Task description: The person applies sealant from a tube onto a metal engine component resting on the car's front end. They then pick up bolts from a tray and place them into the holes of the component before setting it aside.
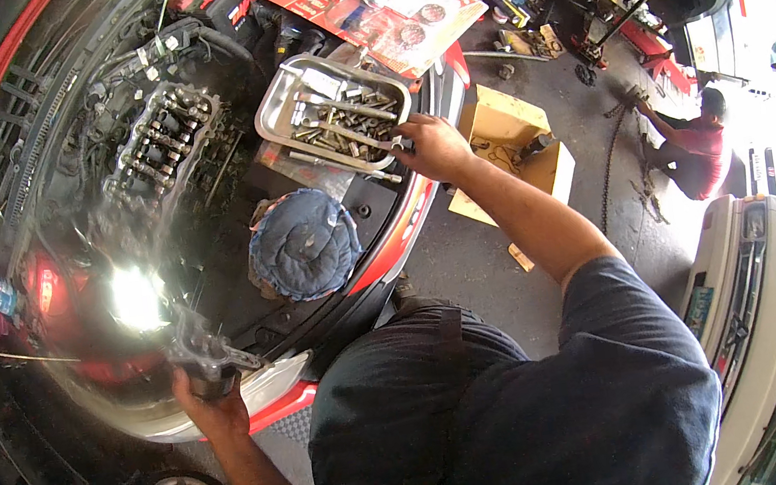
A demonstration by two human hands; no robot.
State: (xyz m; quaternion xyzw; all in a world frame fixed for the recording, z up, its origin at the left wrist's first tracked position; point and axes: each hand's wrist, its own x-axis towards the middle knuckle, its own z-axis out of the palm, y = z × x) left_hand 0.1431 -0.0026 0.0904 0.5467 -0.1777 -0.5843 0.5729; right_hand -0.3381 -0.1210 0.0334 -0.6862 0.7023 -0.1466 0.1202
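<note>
My right hand point(434, 145) reaches out to a metal tray point(275, 109) full of bolts and sockets, resting on the front of a red car's open engine bay. Its fingers are at the tray's near right corner, among the bolts; whether they pinch one is hidden. My left hand point(206, 397) is low at the left, shut around a dark metal engine part point(200, 353) held over the car's front edge. A bright glare point(136, 298) lies just above that part. The exposed cylinder head with its camshafts point(158, 141) sits left of the tray.
A blue quilted cloth bundle point(304, 244) lies on the engine bay's front. Red parts packaging point(375, 6) lies behind the tray. A cardboard box point(508, 141) stands on the floor. Another person in red point(697, 149) crouches at right, beside a white car point(762, 289).
</note>
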